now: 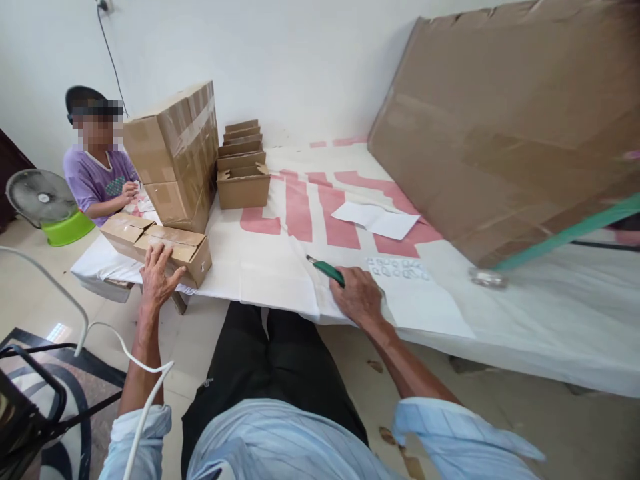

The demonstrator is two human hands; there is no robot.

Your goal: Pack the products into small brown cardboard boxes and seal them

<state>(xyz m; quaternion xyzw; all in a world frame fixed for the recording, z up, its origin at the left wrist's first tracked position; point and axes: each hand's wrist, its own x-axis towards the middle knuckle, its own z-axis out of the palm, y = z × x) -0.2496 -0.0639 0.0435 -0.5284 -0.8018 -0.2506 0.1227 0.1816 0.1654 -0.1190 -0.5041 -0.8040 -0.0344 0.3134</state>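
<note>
My left hand (159, 275) lies on the near end of a long brown cardboard box (197, 261), its fingers spread over the top and the thumb out to the side. The box sits at the table's left front edge, its flaps folded down. In my right hand (359, 295) is a green-handled utility knife (329, 271), fingers wrapped round the handle, its dark tip pointing left and away from me. That hand is low over the cloth-covered table (265, 273), beside a sheet with rows of small clear pieces (399, 268).
Tall taped cartons (175, 153) and a row of small open boxes (243, 187) stand behind. A very large carton (505, 127) leans at right, near a tape roll (489, 278). White paper (376, 220) lies mid-table. A person (103, 173) sits far left by a fan (43, 198).
</note>
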